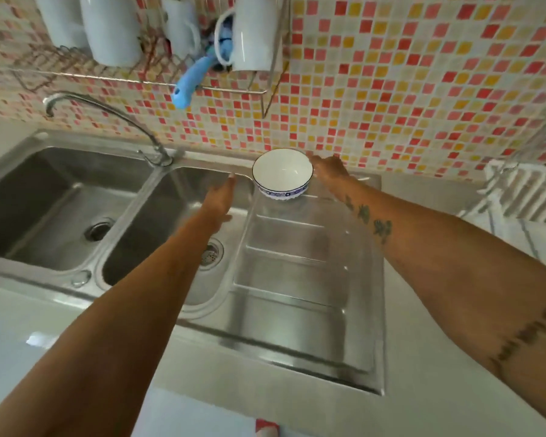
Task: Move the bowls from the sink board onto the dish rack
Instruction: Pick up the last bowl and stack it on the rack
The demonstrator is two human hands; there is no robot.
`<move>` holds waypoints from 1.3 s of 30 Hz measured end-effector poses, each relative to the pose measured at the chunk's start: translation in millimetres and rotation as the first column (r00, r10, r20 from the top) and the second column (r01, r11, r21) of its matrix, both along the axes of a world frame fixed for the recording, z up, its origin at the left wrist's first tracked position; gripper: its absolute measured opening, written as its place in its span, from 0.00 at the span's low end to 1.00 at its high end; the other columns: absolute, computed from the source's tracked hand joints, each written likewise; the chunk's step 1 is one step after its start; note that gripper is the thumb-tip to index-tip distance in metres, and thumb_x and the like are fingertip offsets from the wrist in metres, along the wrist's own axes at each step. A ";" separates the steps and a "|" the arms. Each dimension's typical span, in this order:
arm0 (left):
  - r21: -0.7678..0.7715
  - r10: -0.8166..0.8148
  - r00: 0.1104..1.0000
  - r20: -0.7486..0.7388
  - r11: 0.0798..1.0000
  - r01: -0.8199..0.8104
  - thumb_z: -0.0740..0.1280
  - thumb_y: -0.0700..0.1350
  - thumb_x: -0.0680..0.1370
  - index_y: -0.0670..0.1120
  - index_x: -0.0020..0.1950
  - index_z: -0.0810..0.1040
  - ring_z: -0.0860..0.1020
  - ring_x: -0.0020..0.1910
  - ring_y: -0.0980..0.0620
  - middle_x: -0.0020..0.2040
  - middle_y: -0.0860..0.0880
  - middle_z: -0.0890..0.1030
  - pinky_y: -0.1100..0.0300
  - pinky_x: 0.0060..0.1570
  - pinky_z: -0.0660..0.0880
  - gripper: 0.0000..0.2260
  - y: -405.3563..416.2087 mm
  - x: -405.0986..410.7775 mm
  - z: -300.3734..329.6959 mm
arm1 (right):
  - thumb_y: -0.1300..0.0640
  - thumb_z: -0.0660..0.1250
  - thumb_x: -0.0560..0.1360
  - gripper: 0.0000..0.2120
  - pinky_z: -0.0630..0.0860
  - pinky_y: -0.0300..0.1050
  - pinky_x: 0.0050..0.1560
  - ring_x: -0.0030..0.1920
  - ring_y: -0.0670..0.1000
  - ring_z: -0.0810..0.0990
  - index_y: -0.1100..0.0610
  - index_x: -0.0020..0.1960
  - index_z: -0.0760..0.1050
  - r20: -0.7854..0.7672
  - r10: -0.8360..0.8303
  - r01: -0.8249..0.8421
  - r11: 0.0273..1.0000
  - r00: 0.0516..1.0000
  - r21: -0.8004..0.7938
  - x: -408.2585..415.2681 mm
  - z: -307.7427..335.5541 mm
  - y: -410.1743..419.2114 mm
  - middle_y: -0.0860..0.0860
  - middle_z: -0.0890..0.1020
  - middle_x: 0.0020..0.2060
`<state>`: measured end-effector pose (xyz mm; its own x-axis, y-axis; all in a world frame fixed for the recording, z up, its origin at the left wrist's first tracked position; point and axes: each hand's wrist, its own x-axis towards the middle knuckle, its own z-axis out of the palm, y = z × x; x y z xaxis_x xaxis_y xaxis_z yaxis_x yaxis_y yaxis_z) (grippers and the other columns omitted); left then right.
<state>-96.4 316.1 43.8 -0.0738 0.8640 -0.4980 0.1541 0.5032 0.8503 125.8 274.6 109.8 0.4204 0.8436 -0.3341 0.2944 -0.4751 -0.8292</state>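
A white bowl (281, 172) with a blue patterned band stands upright at the far end of the steel sink board (300, 279), close to the tiled wall. My right hand (330, 168) rests against the bowl's right rim, fingers curled at its far side. My left hand (222, 197) is stretched out flat just left of the bowl, fingers apart, a small gap from it, holding nothing. A wire dish rack (158, 74) hangs on the wall above the sink.
White mugs (114, 29) and a blue utensil (186, 89) sit on the wall rack. Two sink basins (60, 197) and a curved tap (108, 111) lie to the left. A white rack (524, 197) stands on the counter at right.
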 end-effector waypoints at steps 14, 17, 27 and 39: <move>0.140 0.036 0.985 0.171 0.988 -0.060 0.54 0.53 0.83 0.41 0.63 0.75 0.77 0.59 0.44 0.59 0.43 0.79 0.55 0.59 0.74 0.20 85.1 83.8 -42.7 | 0.47 0.53 0.81 0.24 0.68 0.45 0.56 0.62 0.58 0.75 0.63 0.68 0.71 -0.139 -0.125 0.142 0.982 0.982 0.121 4.0 -95.6 98.6 0.59 0.76 0.64; 0.166 0.058 0.979 0.194 0.982 -0.091 0.54 0.53 0.83 0.43 0.68 0.73 0.76 0.62 0.43 0.66 0.42 0.77 0.49 0.66 0.72 0.20 84.5 93.3 -59.2 | 0.54 0.51 0.82 0.21 0.67 0.48 0.64 0.66 0.58 0.72 0.63 0.68 0.71 -0.104 -0.178 0.192 0.970 0.979 0.149 1.7 -107.1 105.0 0.59 0.74 0.67; 0.241 0.085 0.986 0.144 0.963 -0.118 0.49 0.48 0.85 0.41 0.70 0.70 0.74 0.66 0.42 0.68 0.41 0.74 0.50 0.66 0.72 0.20 71.3 100.9 -56.2 | 0.58 0.51 0.82 0.19 0.68 0.47 0.67 0.66 0.56 0.73 0.59 0.66 0.74 -0.233 -0.327 0.374 0.906 0.916 0.199 1.6 -124.6 104.4 0.55 0.75 0.68; 0.325 -0.065 0.980 0.186 0.946 0.001 0.50 0.47 0.85 0.40 0.70 0.72 0.74 0.65 0.40 0.67 0.40 0.75 0.48 0.67 0.71 0.20 -2.4 146.8 51.0 | 0.63 0.50 0.81 0.14 0.66 0.41 0.47 0.49 0.53 0.72 0.60 0.51 0.75 -0.147 -0.383 0.410 0.844 0.912 0.347 43.0 -6.8 1.7 0.56 0.77 0.51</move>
<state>50.4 313.7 94.8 0.0267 0.9806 -0.1942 -0.0156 0.1947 0.9807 168.8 276.3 102.9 0.7323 0.6764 -0.0789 0.0807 -0.2013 -0.9762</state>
